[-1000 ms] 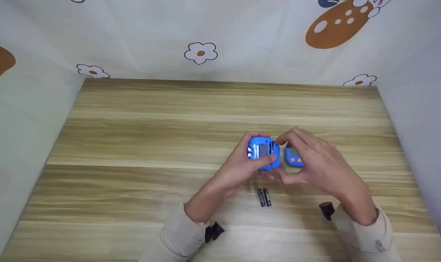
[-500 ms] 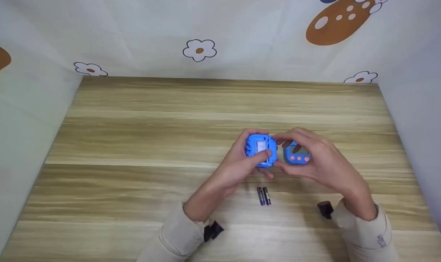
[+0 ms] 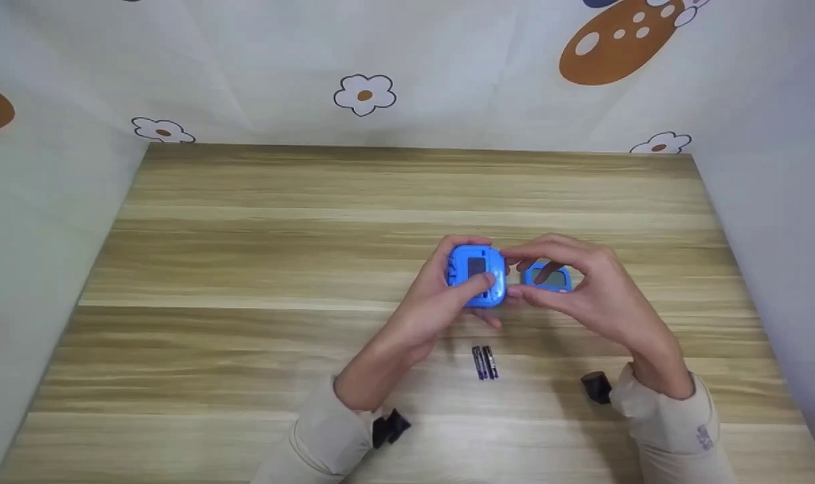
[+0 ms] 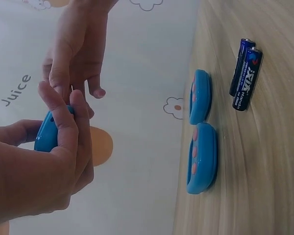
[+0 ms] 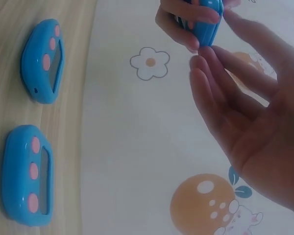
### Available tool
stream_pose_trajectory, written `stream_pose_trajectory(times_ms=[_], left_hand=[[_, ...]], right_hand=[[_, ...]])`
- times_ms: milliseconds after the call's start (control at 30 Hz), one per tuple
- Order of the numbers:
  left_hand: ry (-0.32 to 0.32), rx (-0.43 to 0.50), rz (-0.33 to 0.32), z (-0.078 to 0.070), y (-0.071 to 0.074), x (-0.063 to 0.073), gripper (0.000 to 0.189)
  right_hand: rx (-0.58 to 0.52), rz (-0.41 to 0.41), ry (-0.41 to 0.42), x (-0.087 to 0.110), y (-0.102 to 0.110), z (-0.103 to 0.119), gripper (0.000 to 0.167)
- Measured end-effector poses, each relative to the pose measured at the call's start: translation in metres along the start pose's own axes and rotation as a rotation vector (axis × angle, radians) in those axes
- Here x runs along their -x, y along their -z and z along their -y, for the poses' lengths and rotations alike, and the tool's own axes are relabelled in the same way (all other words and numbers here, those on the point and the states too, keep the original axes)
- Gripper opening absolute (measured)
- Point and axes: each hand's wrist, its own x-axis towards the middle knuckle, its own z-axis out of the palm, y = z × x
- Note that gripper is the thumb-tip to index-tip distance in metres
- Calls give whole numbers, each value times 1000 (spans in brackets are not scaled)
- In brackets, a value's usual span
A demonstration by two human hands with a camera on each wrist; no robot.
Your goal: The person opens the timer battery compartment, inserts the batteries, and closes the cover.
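Note:
My left hand [image 3: 431, 299] grips a blue digital timer [image 3: 458, 255] with its back facing up, the thumb pressing on that back. A dark rectangle shows in the middle of it. Thumb and fingertips of my right hand [image 3: 605, 289] pinch the timer's right edge. In the right wrist view the held timer [image 5: 206, 32] sits between both hands' fingers. Two more blue timers with pink buttons, one [image 4: 203, 159] and another [image 4: 201, 95], lie on the table. The head view shows one timer [image 3: 556, 277] beneath the right hand; the other is hidden there.
Two dark batteries [image 3: 485, 363] lie side by side on the wooden table [image 3: 279, 269], nearer the body than the hands. A pale patterned cloth [image 3: 246, 74] stands behind the table, with plain walls at both sides. Black camera mounts sit by both sleeves.
The dark slot along the right of the held timer's back is now covered by smooth blue plastic. Both hands have shifted slightly left and away in view. The batteries stay put.

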Motion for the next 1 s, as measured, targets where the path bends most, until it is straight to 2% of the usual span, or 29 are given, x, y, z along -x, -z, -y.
stream_pose_trajectory(times_ms=[167, 433, 633, 833, 1000], left_hand=[[-7, 4, 9, -1, -1, 1, 42], [-1, 1, 6, -3, -1, 3, 44], [-3, -10, 7, -4, -3, 4, 49], [-12, 1, 8, -3, -5, 6, 53], [-17, -6, 14, -1, -6, 5, 54]], right_hand=[[4, -42, -22, 2, -3, -10, 30], [-52, -39, -58, 7, -4, -38, 33], [-66, -57, -66, 7, -4, -38, 31], [-154, -82, -79, 7, -6, -36, 31], [-165, -70, -89, 7, -5, -38, 31]])
